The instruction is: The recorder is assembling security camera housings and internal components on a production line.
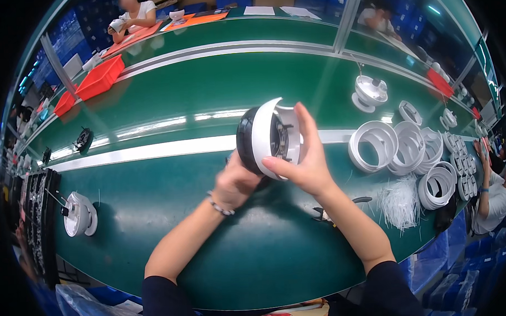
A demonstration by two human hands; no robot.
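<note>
Above the middle of the bench, both my hands hold a round housing tilted on its side. Its white ring-shaped shell (262, 136) has a cut-out edge, and a black domed part (245, 137) sits in its left side. Dark inner parts show through the ring's opening. My right hand (309, 166) is closed round the shell's right side, thumb on the near rim and fingers up along the far side. My left hand (235, 183), slightly blurred, is closed at the lower edge of the black part; its fingertips are hidden behind it.
At right lie several white rings (373, 147), white cable ties (399, 203) and cutting pliers (325, 215) by my forearm. White housings on bases stand at left (79, 214) and far right (370, 91). Red trays (101, 77) line the far rail; other people sit beyond and at right.
</note>
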